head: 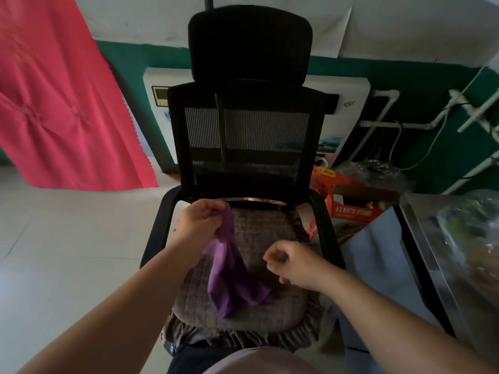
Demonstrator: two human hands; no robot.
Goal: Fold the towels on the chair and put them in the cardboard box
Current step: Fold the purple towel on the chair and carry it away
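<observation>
Counts: one purple towel (232,276) is hanging from the grip of the left hand (198,222); two hands are showing, the right hand (290,261) hovering just right of the hanging cloth. One black chair (248,125) with one seat cushion (259,306) is lying beneath the grip. One pink cloth (59,103) is hanging far left.

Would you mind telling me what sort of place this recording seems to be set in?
Probably a utility or storage room, not a tidy office. A white wall heater with exposed pipes runs along the green wall, printed boxes clutter the tiled floor, and a mesh chair stands among them.
</observation>
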